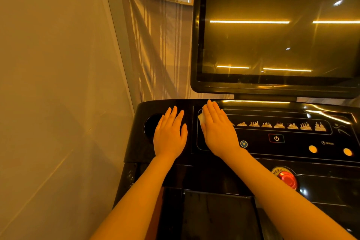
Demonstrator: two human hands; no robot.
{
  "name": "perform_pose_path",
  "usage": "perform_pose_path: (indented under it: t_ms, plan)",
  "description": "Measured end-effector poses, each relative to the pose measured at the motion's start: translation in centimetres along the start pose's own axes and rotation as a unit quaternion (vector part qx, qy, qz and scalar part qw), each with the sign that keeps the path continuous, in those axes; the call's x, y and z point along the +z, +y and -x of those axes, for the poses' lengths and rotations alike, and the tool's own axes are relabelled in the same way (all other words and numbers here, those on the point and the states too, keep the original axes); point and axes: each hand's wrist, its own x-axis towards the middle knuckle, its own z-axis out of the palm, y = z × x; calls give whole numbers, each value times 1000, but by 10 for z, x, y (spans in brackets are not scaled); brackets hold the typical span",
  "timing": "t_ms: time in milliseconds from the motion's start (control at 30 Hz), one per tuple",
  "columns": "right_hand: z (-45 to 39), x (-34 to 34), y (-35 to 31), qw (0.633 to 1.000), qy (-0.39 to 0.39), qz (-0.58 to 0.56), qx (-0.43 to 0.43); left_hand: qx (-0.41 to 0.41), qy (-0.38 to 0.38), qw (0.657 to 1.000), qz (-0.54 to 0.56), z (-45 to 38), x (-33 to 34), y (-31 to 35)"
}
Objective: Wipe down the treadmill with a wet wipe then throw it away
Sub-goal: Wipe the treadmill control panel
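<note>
Wiping the treadmill (259,161) console is underway here — the right hand (218,128) lies flat on the glossy black panel with its fingers (212,111) straight and together, pressing the wet wipe (201,117) under the palm. Only a white corner of it peeks out at the left edge of that hand. The left hand (170,132) rests flat too, fingers straight and holding nothing, just beside the round cup holder (151,124).

What could go wrong, I'd guess: the wipe is pinned by pressure alone, not pinched, so a fast sweep might leave it bunched up behind. Also the power button (276,138) and the blue arrow button (243,144) sit near the right hand — dragging a flat palm across could press one. The red emergency knob (288,178) is lower down, near the right forearm. The big dark screen (276,31) above looks untouched, so plenty seems left to do.
</note>
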Motion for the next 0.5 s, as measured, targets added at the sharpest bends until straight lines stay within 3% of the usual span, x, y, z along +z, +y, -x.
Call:
perform_pose_path:
  t_ms: [200,500]
  plan:
    - [0,0,-5,1000,-7,2,28,-11,-7,1000,-4,3,0,2]
    - [34,8,-6,1000,2,-11,-8,-15,-5,1000,-16,5,2,2]
